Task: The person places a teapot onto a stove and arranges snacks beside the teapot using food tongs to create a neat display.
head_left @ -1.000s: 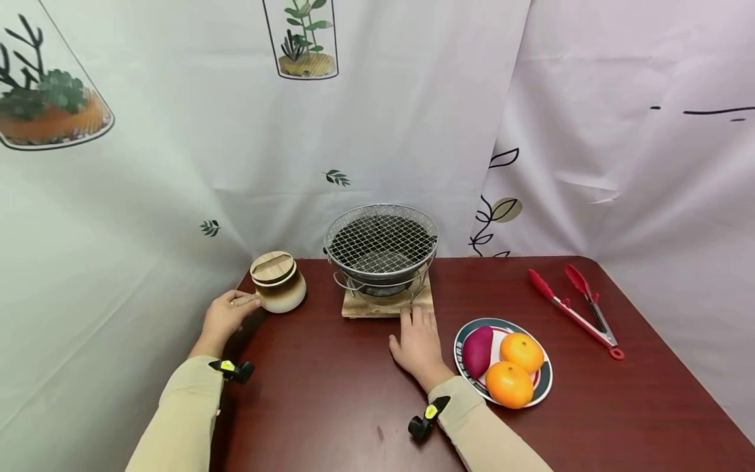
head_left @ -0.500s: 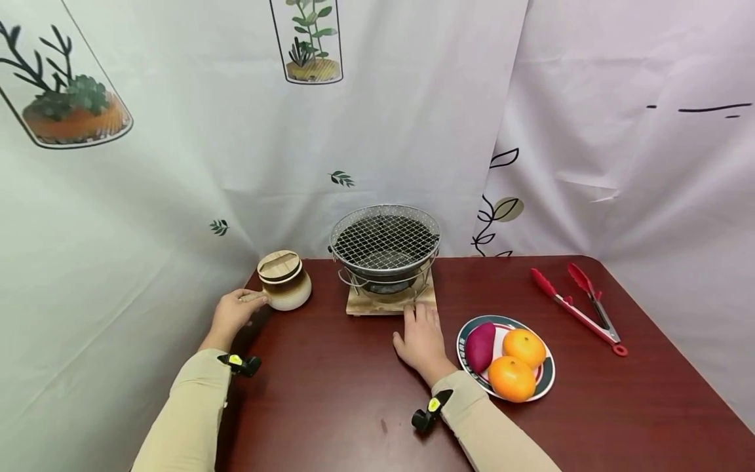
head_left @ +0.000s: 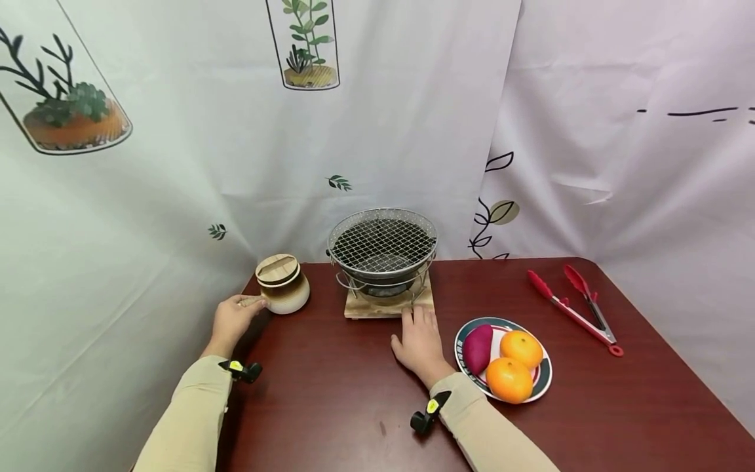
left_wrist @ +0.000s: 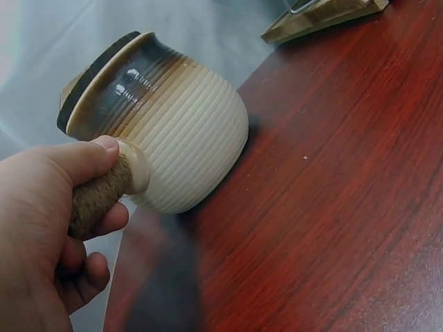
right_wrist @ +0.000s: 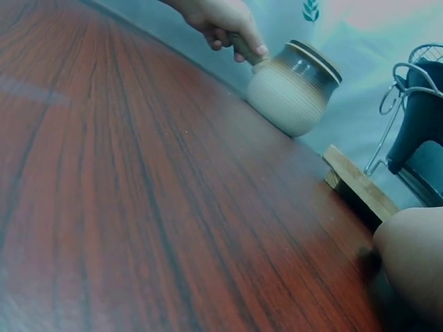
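My left hand (head_left: 232, 322) grips the wrapped side handle (left_wrist: 104, 194) of a small ribbed ceramic pot (left_wrist: 187, 131), thumb on top. Brown glaze runs round the pot's upper part, and its body is cream. A wooden lid (head_left: 277, 269) covers the pot, which stands upright at the table's back left. In the middle, my right hand (head_left: 419, 344) lies with its fingertips at the front edge of a wooden board (head_left: 374, 309). A round tabletop grill (head_left: 383, 249) with a wire mesh stands on that board. Only part of the right hand shows in the right wrist view.
A patterned plate (head_left: 545, 383) with two oranges (head_left: 510, 380) and a purple oblong item (head_left: 478, 349) sits beside the right forearm. Red-tipped tongs (head_left: 580, 314) lie spread at the right. A printed white curtain (head_left: 413, 131) hangs behind the dark red table (head_left: 318, 393).
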`<move>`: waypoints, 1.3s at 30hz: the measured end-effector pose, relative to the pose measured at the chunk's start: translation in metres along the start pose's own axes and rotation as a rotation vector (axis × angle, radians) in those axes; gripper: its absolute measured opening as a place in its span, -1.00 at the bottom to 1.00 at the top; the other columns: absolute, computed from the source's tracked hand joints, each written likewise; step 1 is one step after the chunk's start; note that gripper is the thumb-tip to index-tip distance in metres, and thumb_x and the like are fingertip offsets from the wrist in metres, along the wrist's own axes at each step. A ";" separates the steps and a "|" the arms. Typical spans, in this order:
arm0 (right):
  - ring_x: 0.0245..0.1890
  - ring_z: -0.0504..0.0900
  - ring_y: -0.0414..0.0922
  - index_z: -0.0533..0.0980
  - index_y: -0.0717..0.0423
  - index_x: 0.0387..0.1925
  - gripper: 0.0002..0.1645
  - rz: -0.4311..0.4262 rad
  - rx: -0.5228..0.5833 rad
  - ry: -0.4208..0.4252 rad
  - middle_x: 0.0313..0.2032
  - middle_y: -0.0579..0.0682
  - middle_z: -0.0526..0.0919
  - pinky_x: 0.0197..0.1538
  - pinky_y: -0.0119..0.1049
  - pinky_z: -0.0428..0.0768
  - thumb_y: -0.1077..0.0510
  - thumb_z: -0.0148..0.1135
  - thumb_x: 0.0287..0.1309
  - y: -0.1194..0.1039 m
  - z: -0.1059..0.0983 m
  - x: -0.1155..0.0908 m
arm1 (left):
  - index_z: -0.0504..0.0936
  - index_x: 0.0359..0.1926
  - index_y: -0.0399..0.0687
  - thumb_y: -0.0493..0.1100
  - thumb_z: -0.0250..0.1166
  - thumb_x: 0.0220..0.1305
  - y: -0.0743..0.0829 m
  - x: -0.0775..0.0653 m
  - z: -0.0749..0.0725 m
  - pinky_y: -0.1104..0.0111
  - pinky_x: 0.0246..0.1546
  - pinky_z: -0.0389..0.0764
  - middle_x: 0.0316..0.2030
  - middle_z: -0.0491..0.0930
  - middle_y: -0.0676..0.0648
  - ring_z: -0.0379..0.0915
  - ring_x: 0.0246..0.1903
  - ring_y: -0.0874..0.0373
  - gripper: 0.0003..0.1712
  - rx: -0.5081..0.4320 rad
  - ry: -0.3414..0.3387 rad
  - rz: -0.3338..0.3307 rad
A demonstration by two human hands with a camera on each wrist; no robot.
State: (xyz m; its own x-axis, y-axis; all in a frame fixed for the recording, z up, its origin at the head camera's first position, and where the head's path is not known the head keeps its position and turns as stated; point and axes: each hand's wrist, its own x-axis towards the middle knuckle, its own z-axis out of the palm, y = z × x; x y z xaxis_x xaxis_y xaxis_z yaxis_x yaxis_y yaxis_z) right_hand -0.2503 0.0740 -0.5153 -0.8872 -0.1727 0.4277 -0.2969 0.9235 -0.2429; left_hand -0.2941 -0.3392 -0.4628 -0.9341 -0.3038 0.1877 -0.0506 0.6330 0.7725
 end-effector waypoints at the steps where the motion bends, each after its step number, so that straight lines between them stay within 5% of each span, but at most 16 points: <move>1: 0.25 0.36 0.23 0.41 0.28 0.24 -0.23 0.000 0.001 0.001 0.14 0.26 0.41 0.38 0.17 0.24 -0.07 0.37 0.09 0.000 0.000 0.000 | 0.68 0.01 -0.34 0.06 0.42 0.25 -0.001 0.000 0.000 0.44 -0.33 0.52 -0.26 0.76 -0.13 0.54 -0.39 0.32 -0.46 -0.007 -0.003 0.003; 13: 0.25 0.35 0.21 0.40 0.29 0.24 -0.23 -0.019 0.006 0.022 0.16 0.25 0.39 0.38 0.15 0.24 -0.05 0.36 0.10 -0.002 0.002 0.001 | 0.69 0.00 -0.34 -0.02 0.44 0.25 0.002 0.001 -0.004 0.51 -0.38 0.53 -0.30 0.78 -0.03 0.54 -0.43 0.44 -0.52 -0.081 0.010 0.018; 21: 0.27 0.34 0.22 0.39 0.28 0.25 -0.21 0.000 0.012 0.011 0.18 0.26 0.39 0.38 0.15 0.23 -0.06 0.36 0.08 0.000 0.004 0.001 | 0.71 -0.02 -0.35 -0.03 0.45 0.23 0.022 0.006 -0.013 0.49 -0.44 0.50 -0.44 0.74 0.16 0.54 -0.46 0.42 -0.53 -0.090 0.025 0.054; 26: 0.26 0.34 0.22 0.40 0.28 0.25 -0.22 -0.001 0.009 0.024 0.17 0.26 0.40 0.38 0.16 0.23 -0.06 0.36 0.08 0.001 0.005 -0.001 | 0.69 -0.02 -0.39 -0.09 0.46 0.22 0.033 0.011 -0.015 0.48 -0.44 0.57 -0.58 0.64 0.35 0.61 -0.49 0.37 -0.54 -0.204 0.043 0.029; 39: 0.26 0.34 0.22 0.39 0.29 0.25 -0.23 -0.003 0.016 0.017 0.16 0.26 0.39 0.38 0.17 0.23 -0.05 0.36 0.10 0.002 0.003 -0.002 | 0.70 -0.05 -0.36 -0.05 0.45 0.22 0.064 0.024 -0.035 0.48 -0.37 0.56 -0.59 0.63 0.33 0.57 -0.49 0.39 -0.55 -0.189 0.072 0.056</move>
State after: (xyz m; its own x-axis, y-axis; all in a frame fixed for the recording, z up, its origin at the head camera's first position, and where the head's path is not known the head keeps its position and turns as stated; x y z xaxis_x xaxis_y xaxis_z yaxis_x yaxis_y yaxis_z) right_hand -0.2507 0.0748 -0.5192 -0.8805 -0.1695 0.4428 -0.3052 0.9173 -0.2558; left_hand -0.3071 -0.3308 -0.3883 -0.9055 -0.3262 0.2715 0.0745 0.5076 0.8584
